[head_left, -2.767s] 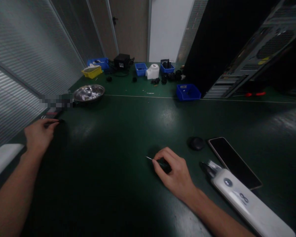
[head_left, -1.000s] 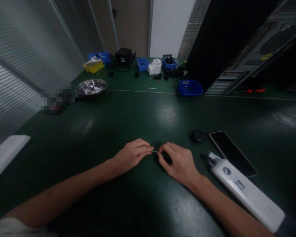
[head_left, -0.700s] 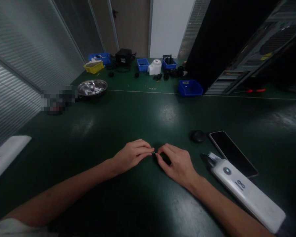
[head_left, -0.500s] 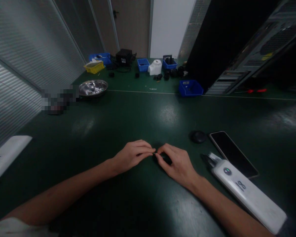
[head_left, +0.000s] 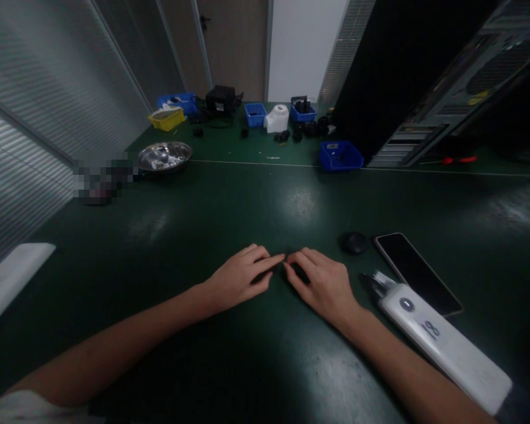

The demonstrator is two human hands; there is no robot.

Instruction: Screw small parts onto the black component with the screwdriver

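A tiny piece (head_left: 283, 263), likely light, best held endwise, seems pinched by the right hand (head_left: 321, 280), left hand (head_left: 238, 278) spread.

- Small dark object with a thin pale tip (head_left: 301, 272): mostly hidden inside the curled right fingers (head_left: 297, 284); pale tip just shows by the right thumb tip, pointing toward the left fingers (head_left: 270, 261). Material unclear.
- Small black piece (head_left: 272, 269): in the gap between left forefinger and thumb, near the right fingertips; partly covered, shape too dark to tell.
- Contact between the two: can't tell.
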